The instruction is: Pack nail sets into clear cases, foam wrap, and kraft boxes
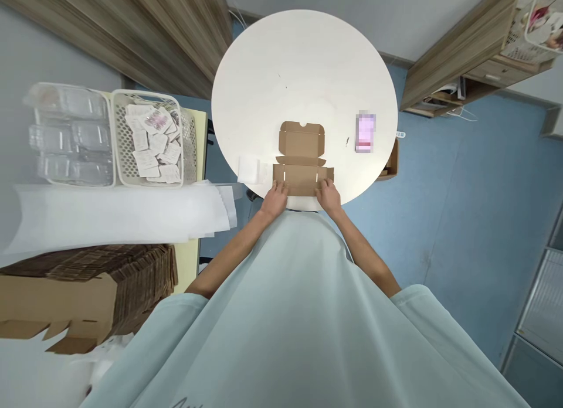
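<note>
An unfolded brown cardboard box (pixel 301 179) lies on the round white table (pixel 264 56), close to its near edge. Its lid panel stretches away from me, and slots show near both side flaps. At the near left corner, my left hand (pixel 275 199) has its fingers closed on the side flap. My right hand (pixel 328 198) grips the matching flap on the right. Just left of the box sits a small white wrapped-looking item (pixel 248 169), whose kind I cannot make out.
A phone-like blurred pink object (pixel 365 132) lies at the table's right. On the left stand a white basket of paper cards (pixel 115 139), clear plastic containers (pixel 90 135), white sheets (pixel 123 214) and a stack of flat cardboard boxes (pixel 141 285). Wooden cabinets (pixel 461 56) rise at the right.
</note>
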Demonstrator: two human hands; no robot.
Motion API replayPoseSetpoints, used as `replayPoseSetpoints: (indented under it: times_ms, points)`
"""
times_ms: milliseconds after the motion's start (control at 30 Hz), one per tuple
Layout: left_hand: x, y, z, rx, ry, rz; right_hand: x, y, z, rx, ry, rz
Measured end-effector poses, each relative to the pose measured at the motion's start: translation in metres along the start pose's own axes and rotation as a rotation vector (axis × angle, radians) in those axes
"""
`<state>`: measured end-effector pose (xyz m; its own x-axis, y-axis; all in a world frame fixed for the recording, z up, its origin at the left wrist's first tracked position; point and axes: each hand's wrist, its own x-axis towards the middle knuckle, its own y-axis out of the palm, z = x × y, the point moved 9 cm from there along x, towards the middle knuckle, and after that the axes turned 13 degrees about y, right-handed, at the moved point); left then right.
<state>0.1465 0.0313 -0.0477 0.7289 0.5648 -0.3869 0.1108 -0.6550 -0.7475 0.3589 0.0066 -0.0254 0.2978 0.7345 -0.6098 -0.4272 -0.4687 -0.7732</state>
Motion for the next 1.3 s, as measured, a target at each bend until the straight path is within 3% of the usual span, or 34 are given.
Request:
replayPoseSetpoints:
  times_ms: [167, 367, 667, 833, 1133, 1300]
  points:
    - [0.0, -0.002, 0.022, -0.01, -0.153, 0.024, 0.013, 0.0, -0.011, 0.018, 0.074, 0.0]
    - [0.01, -0.008, 0.021, 0.019, -0.19, 0.06, 0.026, -0.005, -0.008, 0.061, 0.128, 0.017]
    - [0.01, -0.013, 0.02, -0.005, -0.223, 0.079, 0.068, -0.03, 0.039, 0.128, 0.106, -0.084]
    - [0.009, -0.012, 0.018, -0.023, -0.234, 0.047, 0.082, -0.022, 0.06, 0.14, 0.097, -0.041]
    - [0.008, -0.013, 0.019, -0.046, -0.261, 0.029, 0.093, -0.019, 0.046, 0.193, 0.154, -0.068]
    - [0.005, -0.011, 0.017, -0.047, -0.255, 0.022, 0.101, -0.019, 0.046, 0.168, 0.03, -0.035]
